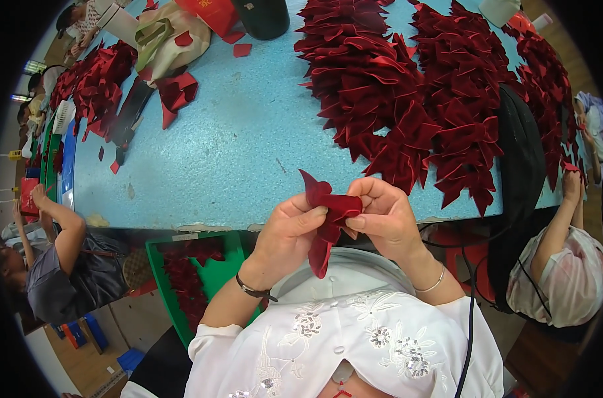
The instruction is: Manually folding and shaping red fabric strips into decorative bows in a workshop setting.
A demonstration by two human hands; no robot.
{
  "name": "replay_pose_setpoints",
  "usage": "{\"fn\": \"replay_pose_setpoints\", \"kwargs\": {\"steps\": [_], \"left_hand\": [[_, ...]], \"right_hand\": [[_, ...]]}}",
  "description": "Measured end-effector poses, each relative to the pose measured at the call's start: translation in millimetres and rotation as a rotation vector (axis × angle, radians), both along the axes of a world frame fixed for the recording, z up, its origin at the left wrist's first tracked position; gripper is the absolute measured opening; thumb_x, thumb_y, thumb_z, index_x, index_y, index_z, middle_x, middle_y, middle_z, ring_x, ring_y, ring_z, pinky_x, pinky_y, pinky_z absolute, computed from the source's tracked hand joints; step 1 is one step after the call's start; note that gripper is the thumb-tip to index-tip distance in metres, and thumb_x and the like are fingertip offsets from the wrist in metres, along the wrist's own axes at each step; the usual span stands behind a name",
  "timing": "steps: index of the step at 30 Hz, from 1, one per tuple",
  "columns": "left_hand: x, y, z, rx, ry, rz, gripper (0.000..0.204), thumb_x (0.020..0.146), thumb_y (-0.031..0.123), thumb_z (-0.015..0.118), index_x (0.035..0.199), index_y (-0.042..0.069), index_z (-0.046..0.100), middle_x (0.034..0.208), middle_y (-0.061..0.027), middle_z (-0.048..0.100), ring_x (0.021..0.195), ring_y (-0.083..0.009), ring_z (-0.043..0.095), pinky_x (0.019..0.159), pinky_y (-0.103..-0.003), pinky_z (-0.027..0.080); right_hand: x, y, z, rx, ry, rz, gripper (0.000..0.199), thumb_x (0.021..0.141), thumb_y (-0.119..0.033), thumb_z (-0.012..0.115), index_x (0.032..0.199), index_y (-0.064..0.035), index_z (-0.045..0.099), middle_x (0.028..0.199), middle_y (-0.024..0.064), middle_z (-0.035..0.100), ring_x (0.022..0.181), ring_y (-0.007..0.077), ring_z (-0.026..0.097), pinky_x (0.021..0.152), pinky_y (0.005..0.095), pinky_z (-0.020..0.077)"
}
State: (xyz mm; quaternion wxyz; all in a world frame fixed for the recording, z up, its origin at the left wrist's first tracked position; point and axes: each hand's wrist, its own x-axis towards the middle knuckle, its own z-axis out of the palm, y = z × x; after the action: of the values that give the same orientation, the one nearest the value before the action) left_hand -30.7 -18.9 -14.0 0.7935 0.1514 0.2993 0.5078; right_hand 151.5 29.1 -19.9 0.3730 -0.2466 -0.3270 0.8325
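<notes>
Between my two hands, just off the near edge of the table, is a dark red velvet bow (329, 222) with pointed tails. My left hand (293, 222) pinches it on its left side, thumb on top. On the other side my right hand (383, 215) grips a loop of the bow between thumb and fingers. One tail points up and away, another hangs down toward my lap. Long rows of similar red bows (361, 86) lie stacked on the table, beyond my right hand.
The blue table (228, 146) carries more red bows (102, 79) at far left, a cloth bag (172, 40), a dark cup (262, 16) and velvet scraps (177, 96). A black bag (519, 146) hangs over the right edge. A green crate (232, 262) holds bows below. Co-workers sit on both sides.
</notes>
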Motion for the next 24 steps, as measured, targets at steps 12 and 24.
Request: {"fn": "replay_pose_setpoints", "kwargs": {"steps": [12,24], "left_hand": [[2.0,1.7,-7.0,-0.029,-0.089,-0.063,0.04,0.086,0.015,0.06,0.12,-0.004,0.049,0.112,-0.0139,0.06,0.099,-0.0208,0.06,0.091,-0.035,0.048],[20.5,3.9,-8.0,0.028,-0.261,-0.049,0.033,0.089,0.013,0.056,0.121,0.003,0.053,0.115,-0.0067,0.059,0.107,-0.0166,0.055,0.095,-0.033,0.041]], "right_hand": [[2.3,1.3,-7.9,-0.127,0.225,-0.028,0.02,0.083,-0.002,0.06,0.102,-0.0017,0.054,0.081,0.0082,0.06,0.058,0.0123,0.051,0.043,0.0264,0.0434],[11.3,8.0,7.0,-0.429,0.566,0.081,0.017,0.089,-0.005,0.055,0.105,-0.0015,0.05,0.08,0.0077,0.059,0.046,0.0067,0.038,0.037,0.0227,0.0402]]}}
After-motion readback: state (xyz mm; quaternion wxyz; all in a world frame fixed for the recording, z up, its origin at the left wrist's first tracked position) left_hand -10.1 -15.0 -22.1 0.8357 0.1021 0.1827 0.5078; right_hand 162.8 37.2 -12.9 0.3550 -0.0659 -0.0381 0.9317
